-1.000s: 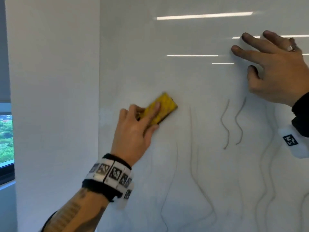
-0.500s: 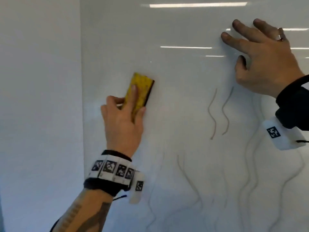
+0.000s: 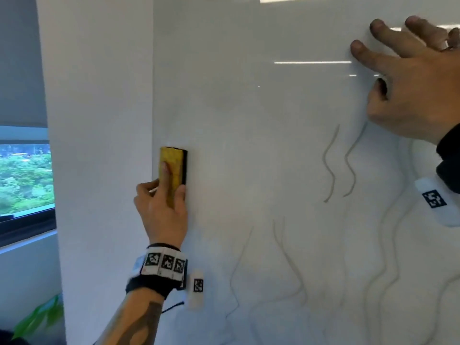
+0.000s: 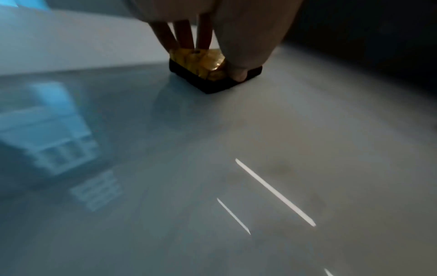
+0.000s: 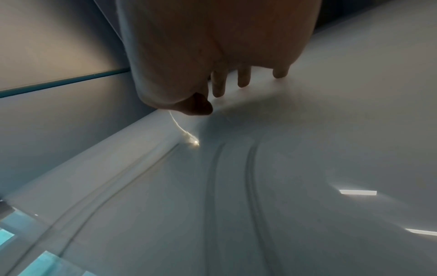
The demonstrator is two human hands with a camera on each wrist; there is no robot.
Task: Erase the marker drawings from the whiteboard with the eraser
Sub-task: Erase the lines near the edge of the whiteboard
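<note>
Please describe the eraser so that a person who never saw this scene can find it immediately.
Look at the left edge of the glossy whiteboard. There the left hand presses a small upright block, the eraser; it alone is yellow, with a black layer against the board.

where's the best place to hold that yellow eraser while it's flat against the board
By its two long edges, from the lower end. The eraser stands upright with its dark pad against the whiteboard, so only the yellow back and narrow sides are free. The left hand grips it this way: thumb on one long side, fingers on the other, one finger along the back to press. That probably gives even pressure.
</note>
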